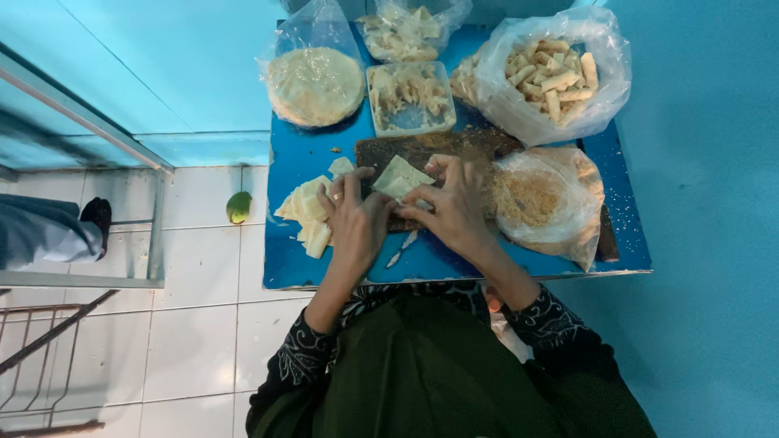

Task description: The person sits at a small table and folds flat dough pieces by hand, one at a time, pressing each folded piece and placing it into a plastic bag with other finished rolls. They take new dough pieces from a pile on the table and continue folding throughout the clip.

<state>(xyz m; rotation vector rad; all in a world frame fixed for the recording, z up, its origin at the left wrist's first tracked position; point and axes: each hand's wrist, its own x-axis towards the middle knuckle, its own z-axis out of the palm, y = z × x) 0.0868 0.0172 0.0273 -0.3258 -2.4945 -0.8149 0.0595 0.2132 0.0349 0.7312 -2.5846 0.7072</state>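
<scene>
Left hand (355, 212) and right hand (454, 203) both pinch pale folded wrapper (400, 177) over dark cutting board (422, 150). Judgement: press edges evenly, keep fold tight, fingertips near corners so the filling stays enclosed.

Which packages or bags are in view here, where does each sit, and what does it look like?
Clear plastic bag of round pale wrappers: table's far left.
Clear rectangular plastic tub: far centre, pale pieces inside.
Crumpled clear bag: behind the tub.
Clear bag of beige rolled sticks: far right.
Clear bag of tan crumbs: right, beside the right hand.
</scene>
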